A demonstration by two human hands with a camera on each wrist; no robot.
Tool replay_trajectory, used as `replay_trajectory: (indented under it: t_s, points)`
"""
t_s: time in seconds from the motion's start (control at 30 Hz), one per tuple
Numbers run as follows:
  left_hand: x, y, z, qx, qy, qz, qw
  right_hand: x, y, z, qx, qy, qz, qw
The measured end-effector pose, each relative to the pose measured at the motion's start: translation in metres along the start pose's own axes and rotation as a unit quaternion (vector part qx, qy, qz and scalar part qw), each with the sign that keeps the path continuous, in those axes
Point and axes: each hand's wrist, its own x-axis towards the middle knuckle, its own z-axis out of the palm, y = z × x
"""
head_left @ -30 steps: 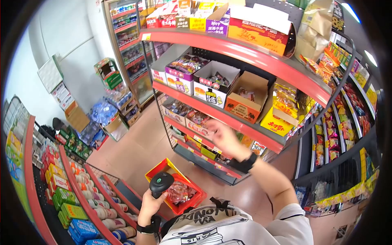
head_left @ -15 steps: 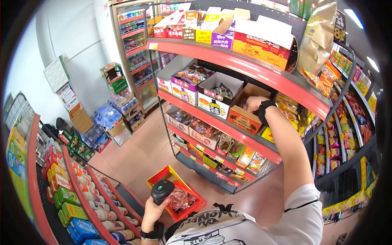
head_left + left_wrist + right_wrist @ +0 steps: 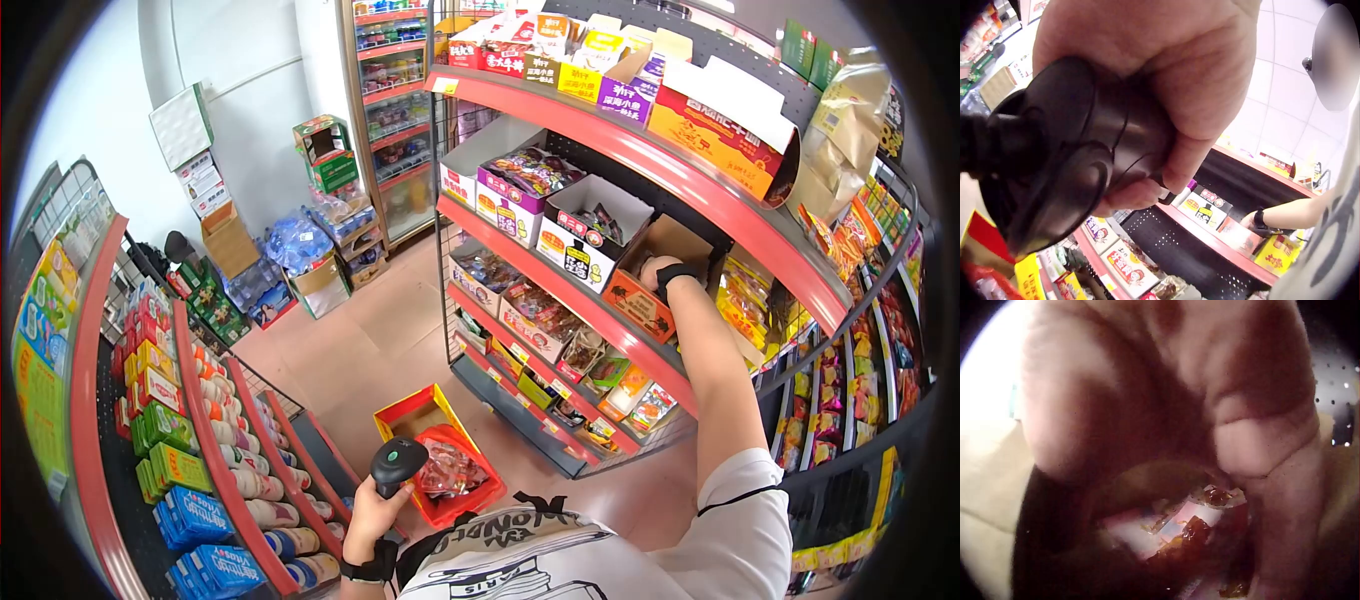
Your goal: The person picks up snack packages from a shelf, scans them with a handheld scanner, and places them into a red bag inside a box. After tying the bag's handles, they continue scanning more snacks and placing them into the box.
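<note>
My left hand [image 3: 372, 515] [image 3: 1147, 56] grips a black handheld scanner [image 3: 397, 462] [image 3: 1072, 150], its fingers curled round the handle. On the shelf to the right, my right hand [image 3: 658, 272] [image 3: 1249, 222] [image 3: 1166, 381] is inside an orange-fronted cardboard box [image 3: 637, 302] [image 3: 1239, 236]. Small clear-and-red packets [image 3: 1191, 531] with brown contents show between its thumb and fingers in the right wrist view. The fingertips are hidden, so whether they pinch a packet cannot be told.
A red and yellow box [image 3: 400, 415] with a red bag of packets [image 3: 452, 470] stands on the floor below the scanner. Snack boxes [image 3: 575, 250] flank the orange one. Bottles and cartons fill the left rack [image 3: 222, 470]. Blue-wrapped bottles [image 3: 300, 245] lie by the wall.
My right hand moved from in front of the lower shelf up into the orange box and stays inside it. The head view has turned left, and the left hand keeps hold of the scanner.
</note>
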Motion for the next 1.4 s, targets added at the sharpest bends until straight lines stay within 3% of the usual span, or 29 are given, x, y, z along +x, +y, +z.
replay_trajectory:
  t_s: [0.1, 0.17, 0.23, 0.27, 0.3, 0.37, 0.4, 0.5, 0.57, 0.63, 0.7, 0.73, 0.8, 0.97, 1.03, 1.17, 1.4]
  points:
    - [-0.002, -0.002, -0.003, 0.009, 0.002, -0.024, 1.0, 0.02, 0.007, 0.006, -0.041, 0.024, -0.041, 0.998]
    - [-0.002, 0.0, -0.004, 0.012, 0.001, -0.025, 1.0, 0.028, 0.011, 0.008, 0.003, 0.039, -0.047, 0.998]
    - [-0.002, 0.005, -0.005, 0.021, -0.001, -0.008, 1.0, -0.01, 0.001, -0.01, 0.006, 0.061, -0.049, 0.997]
    - [0.0, 0.006, -0.005, 0.02, -0.001, -0.008, 1.0, -0.016, 0.0, -0.017, 0.112, 0.054, -0.014, 0.992]
    - [0.001, 0.006, -0.005, 0.015, -0.001, -0.003, 1.0, -0.022, 0.001, -0.023, 0.216, 0.046, 0.022, 0.975]
    - [0.003, 0.004, -0.007, 0.012, -0.006, 0.004, 1.0, -0.037, 0.01, -0.033, 0.29, 0.154, -0.015, 0.944]
    - [0.006, 0.002, -0.007, 0.003, -0.012, 0.002, 1.0, -0.042, 0.01, -0.031, 0.389, 0.22, 0.041, 0.894]
    - [0.012, 0.006, -0.007, -0.005, -0.033, -0.028, 0.999, -0.041, 0.041, -0.035, 0.501, 0.217, -0.092, 0.833]
    - [0.016, 0.01, -0.004, -0.003, -0.047, -0.057, 0.997, -0.056, 0.05, -0.031, 0.638, 0.151, -0.197, 0.729]
    - [0.02, 0.011, 0.0, -0.006, -0.053, -0.013, 0.998, -0.1, 0.036, -0.034, 0.72, 0.023, -0.19, 0.667]
    - [0.023, 0.018, 0.005, 0.006, -0.06, 0.027, 0.998, -0.143, 0.018, -0.028, 0.72, -0.018, -0.301, 0.625]
    - [0.024, 0.023, 0.008, 0.018, -0.061, 0.064, 0.996, -0.152, 0.011, -0.02, 0.718, -0.037, -0.325, 0.614]
    - [0.022, 0.034, 0.009, 0.008, -0.077, 0.043, 0.996, -0.164, -0.004, -0.002, 0.714, -0.085, -0.368, 0.589]
    - [0.019, 0.043, 0.012, 0.018, -0.102, 0.029, 0.994, -0.179, -0.053, 0.04, 0.717, -0.175, -0.355, 0.574]
    - [0.018, 0.04, 0.015, 0.015, -0.099, 0.088, 0.991, -0.17, -0.069, 0.054, 0.711, -0.185, -0.382, 0.56]
    - [0.01, 0.041, 0.015, 0.015, -0.089, 0.1, 0.991, -0.164, -0.096, 0.078, 0.771, -0.173, -0.344, 0.508]
    - [-0.004, 0.037, 0.007, 0.025, -0.092, 0.028, 0.995, -0.157, -0.122, 0.103, 0.836, -0.151, -0.258, 0.46]
